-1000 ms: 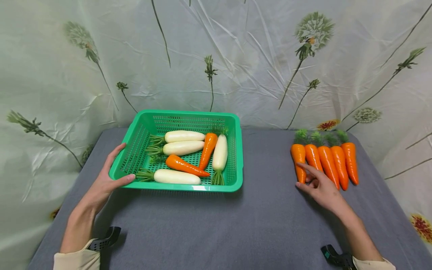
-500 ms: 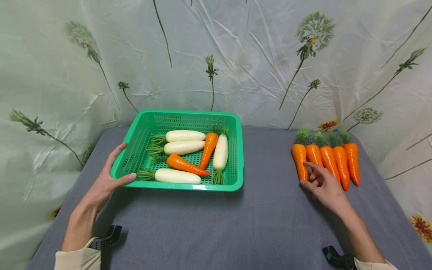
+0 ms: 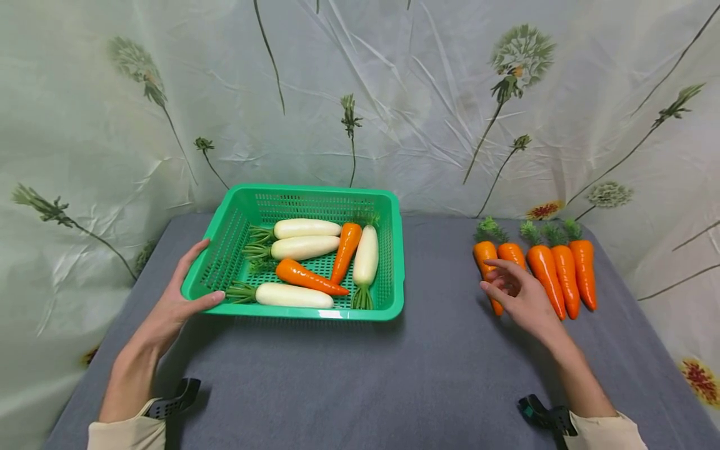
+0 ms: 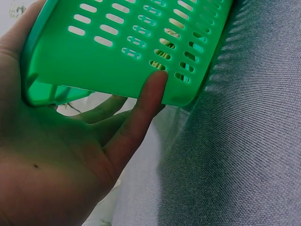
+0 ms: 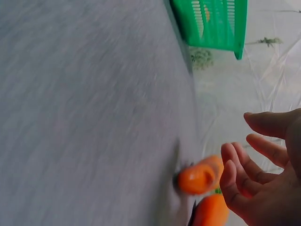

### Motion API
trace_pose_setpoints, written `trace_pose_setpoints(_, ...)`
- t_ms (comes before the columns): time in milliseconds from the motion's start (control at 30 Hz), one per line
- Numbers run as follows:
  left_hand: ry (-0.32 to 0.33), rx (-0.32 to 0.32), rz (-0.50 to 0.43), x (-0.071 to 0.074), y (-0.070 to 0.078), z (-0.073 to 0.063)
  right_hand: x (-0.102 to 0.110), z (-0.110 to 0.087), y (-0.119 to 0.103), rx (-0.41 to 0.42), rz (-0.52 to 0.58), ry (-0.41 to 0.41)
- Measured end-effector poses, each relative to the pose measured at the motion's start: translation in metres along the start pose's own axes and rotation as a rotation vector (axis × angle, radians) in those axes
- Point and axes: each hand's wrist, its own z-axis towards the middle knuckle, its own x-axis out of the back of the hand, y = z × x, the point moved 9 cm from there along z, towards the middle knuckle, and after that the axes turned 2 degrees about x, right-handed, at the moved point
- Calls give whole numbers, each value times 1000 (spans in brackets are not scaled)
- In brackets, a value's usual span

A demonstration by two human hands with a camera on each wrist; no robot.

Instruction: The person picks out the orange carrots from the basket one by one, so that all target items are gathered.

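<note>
My left hand (image 3: 171, 309) holds the left front corner of a green plastic basket (image 3: 315, 314), thumb at the front rim. In the left wrist view, a fingertip lies against the perforated wall (image 4: 103, 70). Inside the basket are several white radishes (image 3: 306, 247) and two carrots (image 3: 306, 275). My right hand (image 3: 525, 300) hovers over the leftmost carrot (image 3: 485, 252) of a row, thumb and fingers apart with nothing between them. It partly hides that carrot and the second carrot (image 3: 510, 252).
Three more carrots (image 3: 544, 275) lie side by side to the right, green tops toward the back. Grey cloth (image 3: 349, 381) covers the table. A flower-patterned sheet (image 3: 427, 112) hangs behind it.
The two leftmost carrots have shifted left, leaving a gap to the other three. My right hand has moved left and sits off the leftmost carrot's lower end. The left hand and basket stay put.
</note>
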Motion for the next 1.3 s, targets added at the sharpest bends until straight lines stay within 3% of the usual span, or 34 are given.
trace_pose_setpoints(167,8,11,53,1,-1,0,-12,11,-15,36,49,-22)
trace_pose_setpoints(500,9,4,49,1,-3,0,-28,27,-41,64,126,-57)
trace_pose_setpoints(967,9,1,30,2,-2,1,-48,44,-79,163,160,-104)
trace_pose_setpoints(1300,11,8,41,2,-2,0,-57,50,-111,247,256,-70)
